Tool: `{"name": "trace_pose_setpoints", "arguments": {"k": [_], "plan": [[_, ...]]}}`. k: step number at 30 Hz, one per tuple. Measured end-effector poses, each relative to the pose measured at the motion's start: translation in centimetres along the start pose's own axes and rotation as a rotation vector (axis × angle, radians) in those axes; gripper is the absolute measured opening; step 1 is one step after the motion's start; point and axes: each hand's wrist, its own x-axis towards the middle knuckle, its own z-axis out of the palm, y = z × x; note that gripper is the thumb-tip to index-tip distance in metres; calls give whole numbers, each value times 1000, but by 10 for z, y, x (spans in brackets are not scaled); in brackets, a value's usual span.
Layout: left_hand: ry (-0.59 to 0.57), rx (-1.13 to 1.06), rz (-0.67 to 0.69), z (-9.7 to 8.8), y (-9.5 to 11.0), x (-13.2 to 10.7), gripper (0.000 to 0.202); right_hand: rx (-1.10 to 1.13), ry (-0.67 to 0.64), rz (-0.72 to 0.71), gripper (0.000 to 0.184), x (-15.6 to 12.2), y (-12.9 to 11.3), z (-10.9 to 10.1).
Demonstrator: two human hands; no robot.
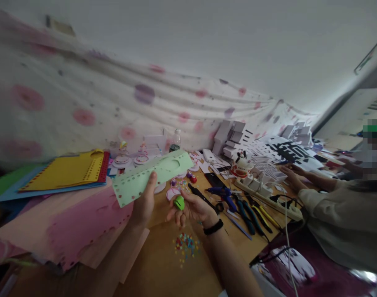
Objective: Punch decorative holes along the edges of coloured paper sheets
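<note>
My left hand (146, 203) grips a pale green sheet of paper (151, 175), thumb on top, raised over the table. Small holes run along the sheet's edges, and a larger round cut-out shows near its far right end. A small bright green craft punch (179, 202) rests in the fingers of my right hand (193, 208), palm turned up. It is just right of the paper and apart from it. Below my right hand, a scatter of tiny coloured paper bits (186, 242) lies on the wooden table (157, 255). Two small punches, purple and red (193, 178), stand behind.
Yellow (67, 169) and pink paper sheets (80, 227) are piled at left. A blue glue gun (227, 198), pliers (247, 214) and a power strip (265, 196) lie at right. A glass bottle (175, 140) stands behind. Another person's hands (295, 177) work at far right.
</note>
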Motion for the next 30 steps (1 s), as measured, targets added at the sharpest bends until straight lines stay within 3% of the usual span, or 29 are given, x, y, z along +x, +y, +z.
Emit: {"name": "trace_pose_setpoints", "arguments": {"k": [5,10,14,17,21,25,30], "plan": [[30,166,134,-1,-9,2,45,40,37,-100,76,-1,3,-4],[48,300,173,2,-4,-3,34,-1,30,-202,64,-2,3,4],[65,389,151,2,-7,-7,33,-93,190,-473,52,2,4,21],[53,417,96,1,-14,-8,31,-221,290,-575,47,4,3,29],[6,379,48,-4,-29,-7,32,-298,379,-571,47,7,5,30],[37,374,-16,-13,-46,-6,41,-292,386,-530,48,10,8,28],[13,345,-118,-16,-51,-9,43,-261,414,-553,52,13,11,32]]}}
